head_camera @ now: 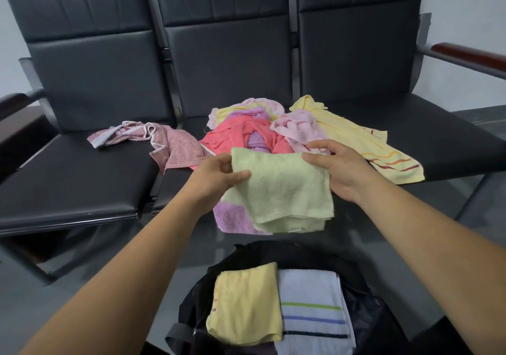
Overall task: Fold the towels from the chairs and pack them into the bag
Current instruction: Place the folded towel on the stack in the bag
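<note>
head: two hands [216, 175] [342, 170] pinch one green towel [282, 190]

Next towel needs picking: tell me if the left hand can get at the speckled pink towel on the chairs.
Probably yes, once freed: the left hand pinches the green towel, but the speckled pink towel lies uncovered beyond it, nothing between.

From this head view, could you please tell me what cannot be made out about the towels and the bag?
Head view:
- Pile: towel count, since they overlap one another.
- Purple towel: mostly covered by the green towel that the left hand and right hand hold.
- Bag: bottom cut off by the frame edge; anything beneath the folded yellow towel and striped towel is hidden.
</note>
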A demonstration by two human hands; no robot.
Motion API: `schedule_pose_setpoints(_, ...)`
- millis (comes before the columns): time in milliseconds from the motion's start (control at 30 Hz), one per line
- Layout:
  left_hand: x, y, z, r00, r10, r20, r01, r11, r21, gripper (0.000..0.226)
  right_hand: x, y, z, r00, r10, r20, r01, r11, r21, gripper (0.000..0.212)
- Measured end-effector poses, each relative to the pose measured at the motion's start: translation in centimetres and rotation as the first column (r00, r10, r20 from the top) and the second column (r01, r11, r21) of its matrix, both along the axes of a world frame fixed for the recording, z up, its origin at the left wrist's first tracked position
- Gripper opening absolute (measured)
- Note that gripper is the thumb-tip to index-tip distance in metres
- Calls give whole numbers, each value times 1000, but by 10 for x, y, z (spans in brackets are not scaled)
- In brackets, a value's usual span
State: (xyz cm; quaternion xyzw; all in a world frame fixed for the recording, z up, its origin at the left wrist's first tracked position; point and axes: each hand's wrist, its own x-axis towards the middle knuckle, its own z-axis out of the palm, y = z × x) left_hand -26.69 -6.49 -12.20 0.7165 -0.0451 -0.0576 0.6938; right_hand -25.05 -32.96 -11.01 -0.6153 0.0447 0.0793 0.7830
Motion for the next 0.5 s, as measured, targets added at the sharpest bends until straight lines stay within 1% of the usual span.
schedule_pose_setpoints(67, 0, 1, -3, 995, 47, 85, -62, 981, 185, 25, -5, -5, 1, 999, 39, -2, -39, 999, 29, 32)
schedule_pose_setpoints(133, -3, -1, -5, 988, 93, 123, -123, 956, 268, 16, -9, -9, 1, 994, 108, 20, -108, 994, -12, 43)
schedule_pose_setpoints(200, -6, -5, -7, 982, 113, 150, -153, 944, 293, 9, -15, -14, -2, 988, 149, 30, -144, 981, -131, 50)
schedule_pose_setpoints(233, -8, -8, -9, 980, 120, 157, -164, 936, 311, 5, -17, -16, -5, 987, 155, 48, -138, 958, -249, 51)
schedule_pose_setpoints(267, -10, -12, -12, 979, 121, 164, -171, 927, 333, 4, -19, -19, -8, 984, 156, 82, -108, 902, -419, 49)
schedule_pose_setpoints(300, -11, -15, -17, 979, 119, 164, -171, 921, 351, 8, -22, -22, -12, 981, 159, 113, -63, 806, -588, 46)
schedule_pose_setpoints(333, -12, -19, -23, 981, 118, 156, -167, 920, 355, 9, -25, -24, -16, 977, 167, 134, -22, 701, -713, 42)
schedule_pose_setpoints(367, -15, -24, -27, 984, 113, 140, -155, 927, 342, 8, -28, -26, -20, 975, 165, 152, 17, 620, -785, 38)
schedule_pose_setpoints(400, -18, -28, -32, 987, 108, 121, -142, 937, 319, 6, -31, -28, -23, 973, 155, 169, 47, 585, -810, 32)
schedule_pose_setpoints(500, -24, -39, -53, 993, 101, 67, -113, 970, 217, 6, -40, -38, -32, 972, 120, 202, 92, 598, -796, 15)
